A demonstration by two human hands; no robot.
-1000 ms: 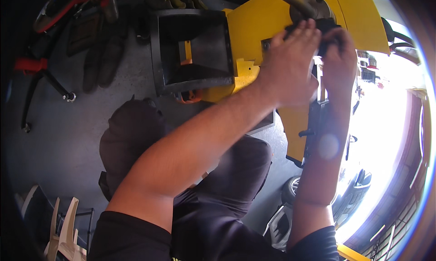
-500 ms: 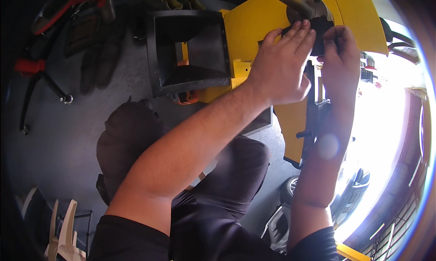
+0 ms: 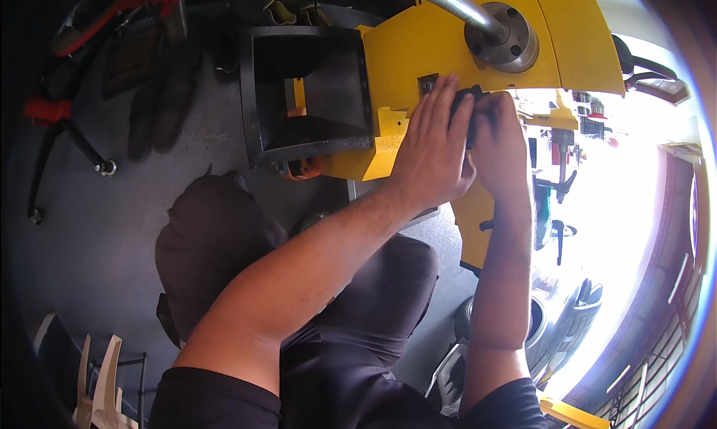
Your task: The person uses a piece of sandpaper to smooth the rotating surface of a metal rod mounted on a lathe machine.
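Both hands are together at the yellow machine housing (image 3: 407, 52), below a round steel flange (image 3: 508, 37) with a metal bar (image 3: 448, 2) rising from it. My right hand (image 3: 504, 134) has its fingers curled around a crumpled black piece, perhaps a cloth (image 3: 476, 94); most of it is hidden. My left hand (image 3: 435, 141) lies beside it with fingers stretched out, its index finger touching the black piece. Its fingertips reach a small dark square fitting (image 3: 427, 82) on the housing.
A black square hopper-like frame (image 3: 246, 100) stands left of the housing. Dark gloves or pads (image 3: 160, 108) and a red-and-black stand (image 3: 48, 109) are on the floor at left. Pale chairs (image 3: 108, 377) show at lower left. Bright light and machine handles (image 3: 560, 179) fill the right side.
Both hands have moved down and left, away from the flange, taking the black piece along. The flange, covered in part before, now shows fully.
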